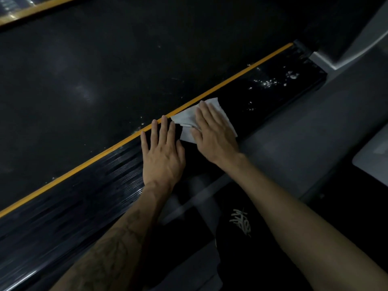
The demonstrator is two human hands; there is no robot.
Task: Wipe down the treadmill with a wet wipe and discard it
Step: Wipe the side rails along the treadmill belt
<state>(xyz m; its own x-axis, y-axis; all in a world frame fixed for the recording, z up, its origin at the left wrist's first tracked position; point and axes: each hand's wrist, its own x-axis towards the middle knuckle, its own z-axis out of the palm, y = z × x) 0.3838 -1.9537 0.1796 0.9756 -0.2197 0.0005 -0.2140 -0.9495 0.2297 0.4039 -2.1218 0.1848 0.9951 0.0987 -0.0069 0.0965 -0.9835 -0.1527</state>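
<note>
The treadmill's black side rail [273,95] runs diagonally from lower left to upper right, edged by a yellow stripe [231,79] along the dark running belt [105,70]. A white wet wipe [185,120] lies spread on the rail. My right hand [214,133] presses flat on the wipe with straight fingers. Just to its left, my left hand [162,153] rests flat on the bare rail, fingertips reaching the yellow stripe. White wet specks dot the rail beyond the wipe toward the upper right.
Grey floor [304,143] lies to the right of the rail. A grey treadmill upright base [336,57] stands at the upper right. A pale grey slab [373,158] sits at the right edge. A second yellow stripe [31,11] crosses the top left corner.
</note>
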